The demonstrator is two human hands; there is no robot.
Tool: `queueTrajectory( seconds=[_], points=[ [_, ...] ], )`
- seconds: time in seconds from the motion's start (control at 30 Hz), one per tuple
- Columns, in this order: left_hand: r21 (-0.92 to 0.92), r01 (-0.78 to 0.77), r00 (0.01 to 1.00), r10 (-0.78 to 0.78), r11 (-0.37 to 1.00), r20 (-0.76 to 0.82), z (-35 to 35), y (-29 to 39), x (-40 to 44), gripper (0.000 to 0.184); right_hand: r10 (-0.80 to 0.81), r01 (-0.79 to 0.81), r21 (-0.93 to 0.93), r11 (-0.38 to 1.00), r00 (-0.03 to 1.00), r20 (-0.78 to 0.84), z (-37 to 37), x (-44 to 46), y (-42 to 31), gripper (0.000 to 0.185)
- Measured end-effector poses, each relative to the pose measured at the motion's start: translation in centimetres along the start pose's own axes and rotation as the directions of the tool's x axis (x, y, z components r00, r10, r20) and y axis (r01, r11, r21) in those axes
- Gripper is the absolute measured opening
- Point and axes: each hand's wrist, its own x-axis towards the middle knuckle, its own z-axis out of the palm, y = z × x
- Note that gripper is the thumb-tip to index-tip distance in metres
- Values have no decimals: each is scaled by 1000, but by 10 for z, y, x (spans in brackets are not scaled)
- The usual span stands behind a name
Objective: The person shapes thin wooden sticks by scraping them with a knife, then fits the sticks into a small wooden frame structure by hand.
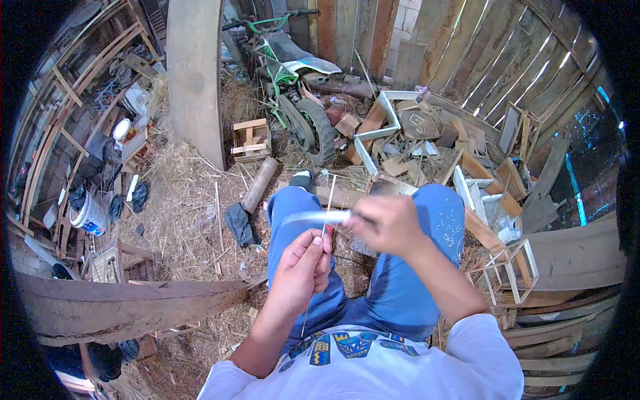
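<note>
My left hand (303,265) is closed around a thin wooden stick (331,193), which runs steeply up past the fingertips and down below the palm toward my shirt. Something small and red shows at the left thumb and fingertip; I cannot make out what it is. My right hand (387,225) is closed on the handle of a knife (313,218), its pale blade smeared by motion. The blade points left and crosses the stick just above my left fingers. Both hands are held over my lap, between the knees of my blue trousers.
Dry straw covers the ground, with a short log (259,185) and a dark cloth or bag (240,223) ahead. A green dirt bike (300,73) leans behind a wooden crate (251,140). Scrap wood fills the right, near a small wooden frame (510,270). White bucket (89,215) stands left.
</note>
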Motion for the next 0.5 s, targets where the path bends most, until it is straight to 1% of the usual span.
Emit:
queueTrajectory(
  seconds=[0.03,0.1,0.13,0.17,0.23,0.27,0.3,0.37,0.4,0.43,0.5],
  points=[
    [1,0,1000,0,1000,-4,0,2,-1,18,-1,1,4,1000,1000,0,2,2,2,36],
    [32,-16,1000,17,999,-21,0,4,-7,18,93,-89,-112,990,995,29,3,5,8,38],
    [8,-2,1000,2,1000,-16,-2,6,-7,18,215,-212,-136,968,977,7,-3,9,16,39],
    [8,-3,1000,3,1000,-11,-4,5,-7,18,214,-212,-141,967,977,4,-5,8,17,39],
    [-25,13,1000,-13,1000,-17,-7,4,-4,18,198,-203,-85,976,979,-55,-6,11,16,39],
    [-25,8,1000,-8,1000,-17,-6,3,-5,18,108,-109,-17,994,992,-59,-3,8,7,38],
    [-22,6,1000,-6,1000,-17,-4,3,-5,18,105,-106,-16,994,993,-61,-1,7,1,38],
    [-15,7,1000,-7,1000,-21,-3,5,-6,18,-35,36,-16,999,998,57,4,4,-6,34],
    [-23,15,1000,-15,1000,1,-4,6,-7,18,33,-31,-45,999,999,31,3,6,0,32],
    [-34,24,999,-23,999,24,-4,6,-9,18,42,-40,-41,998,999,33,2,8,9,32],
    [-24,16,999,-15,1000,49,-3,5,-9,19,276,-286,-94,954,956,-104,-4,14,25,33]
  ],
)
